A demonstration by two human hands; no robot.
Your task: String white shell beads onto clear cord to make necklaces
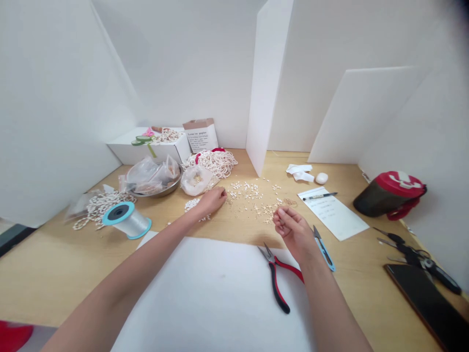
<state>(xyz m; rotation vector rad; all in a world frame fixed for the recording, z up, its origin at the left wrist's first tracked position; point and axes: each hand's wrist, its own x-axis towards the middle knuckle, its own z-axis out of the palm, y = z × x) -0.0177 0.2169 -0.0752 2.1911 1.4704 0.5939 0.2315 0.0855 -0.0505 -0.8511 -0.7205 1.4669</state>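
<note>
Our left hand [211, 203] lies curled, palm down, beside tiny white shells [249, 196] scattered on the pale wooden bench [47, 278]; our right hand [293, 230] hovers pinched, any hold unclear. These light, brittle shells want gentle fingertip pinches at their edges.

**Two hands amid scattered seashells [245, 191]**

The left hand [210, 202] rests back-up on the wood, a small heap of white shells [192, 204] at its 9 o'clock. The right hand [291, 229] hangs raised, fingertips [277, 215] pinched together, anything held hidden. Tiny pale starfish [269, 213] lie at its 11 o'clock, tan grains [289, 202] at 12.
</note>
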